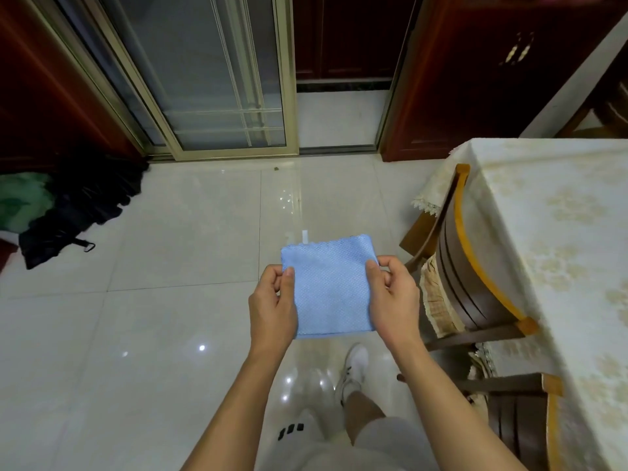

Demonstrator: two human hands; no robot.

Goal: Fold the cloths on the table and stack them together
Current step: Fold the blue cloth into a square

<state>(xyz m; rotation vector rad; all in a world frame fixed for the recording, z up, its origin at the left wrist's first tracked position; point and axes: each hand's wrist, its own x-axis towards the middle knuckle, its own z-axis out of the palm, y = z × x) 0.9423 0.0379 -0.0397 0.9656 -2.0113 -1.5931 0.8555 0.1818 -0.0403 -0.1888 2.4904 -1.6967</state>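
Above the floor (170, 317), the left hand (272, 300) and right hand (394, 297) are pinching a folded blue cloth (331, 287) by its side edges, partly hiding them.

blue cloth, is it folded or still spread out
Folded. The blue cloth is a compact square with layered edges along its near side, pinched by the left hand and right hand in the air above the floor.

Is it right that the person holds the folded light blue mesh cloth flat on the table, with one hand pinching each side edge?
Not quite. The folded light blue mesh cloth is not on the table with the cream floral tablecloth; the head view shows it held in the air above the glossy white tiled floor, left of the table. The rest is right: the left hand and right hand each pinch a side edge.
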